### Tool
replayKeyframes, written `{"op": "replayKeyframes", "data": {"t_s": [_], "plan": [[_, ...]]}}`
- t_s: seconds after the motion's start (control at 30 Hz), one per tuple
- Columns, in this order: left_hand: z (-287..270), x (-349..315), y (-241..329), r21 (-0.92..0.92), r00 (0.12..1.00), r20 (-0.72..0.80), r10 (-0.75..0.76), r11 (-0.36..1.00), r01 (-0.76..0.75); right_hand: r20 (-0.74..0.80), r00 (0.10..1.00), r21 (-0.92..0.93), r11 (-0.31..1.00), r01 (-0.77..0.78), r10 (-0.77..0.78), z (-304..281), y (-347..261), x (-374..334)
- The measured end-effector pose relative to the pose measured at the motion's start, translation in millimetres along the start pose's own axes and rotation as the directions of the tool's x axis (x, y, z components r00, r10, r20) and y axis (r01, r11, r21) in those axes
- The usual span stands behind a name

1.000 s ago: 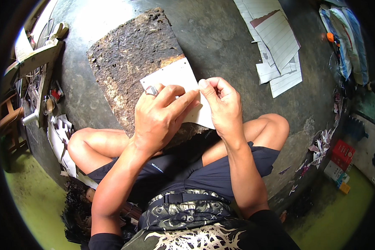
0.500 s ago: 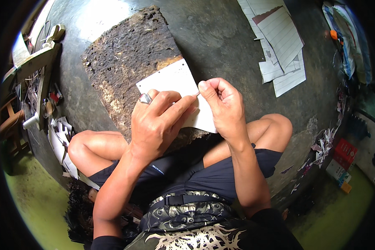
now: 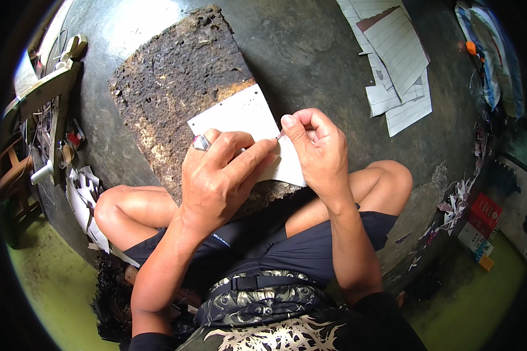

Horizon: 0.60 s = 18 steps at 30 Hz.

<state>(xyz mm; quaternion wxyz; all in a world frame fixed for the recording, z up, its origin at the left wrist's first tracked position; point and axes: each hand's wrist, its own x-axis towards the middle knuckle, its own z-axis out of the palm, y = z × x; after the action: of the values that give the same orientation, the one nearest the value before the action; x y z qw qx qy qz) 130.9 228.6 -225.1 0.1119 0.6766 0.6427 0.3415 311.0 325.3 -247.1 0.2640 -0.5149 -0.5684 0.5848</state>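
- Dots (image 3: pixel 256 92) already mark the card's (image 3: pixel 231 117) far edge; what remains is unclear.
- Right hand (image 3: pixel 321 149) pinches a thin piece (image 3: pixel 280 136).
- Left hand (image 3: pixel 218 169) overlies the card, grip unclear.

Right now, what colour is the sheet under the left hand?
The sheet is white with dark spots, best in the head view.

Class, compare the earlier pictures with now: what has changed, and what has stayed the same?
The right hand has drawn slightly rightward from the left fingertips, so more of the thin strip shows between them. No new grasp or release is visible. The left hand stays over the white sheet, which still lies on the slab.
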Motion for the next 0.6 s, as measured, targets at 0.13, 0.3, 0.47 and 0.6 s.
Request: {"op": "replayKeyframes", "data": {"t_s": [0.13, 0.3, 0.47, 0.6], "plan": [[-0.2, 0.4, -1.0, -0.013, 1.000, -0.008, 0.006, 1.000, -0.006, 0.016, 1.000, 0.000, 1.000, 0.011, -0.011, -2.2, 4.7, 4.2], [0.1, 1.3, 0.0, -0.025, 1.000, -0.007, -0.001, 1.000, 0.001, 0.035, 0.999, 0.020, 0.999, -0.032, 0.032, -6.7, 6.2, 6.7], [-1.6, 1.4, 0.3, -0.024, 1.000, 0.013, -0.005, 1.000, 0.005, 0.043, 0.999, 0.035, 0.999, -0.017, 0.016, -6.8, 10.3, 10.5], [-2.4, 1.7, 0.1, -0.023, 1.000, 0.024, -0.003, 1.000, 0.004, 0.041, 0.999, 0.043, 0.999, -0.010, 0.009, -7.9, 14.0, 11.8]]}}
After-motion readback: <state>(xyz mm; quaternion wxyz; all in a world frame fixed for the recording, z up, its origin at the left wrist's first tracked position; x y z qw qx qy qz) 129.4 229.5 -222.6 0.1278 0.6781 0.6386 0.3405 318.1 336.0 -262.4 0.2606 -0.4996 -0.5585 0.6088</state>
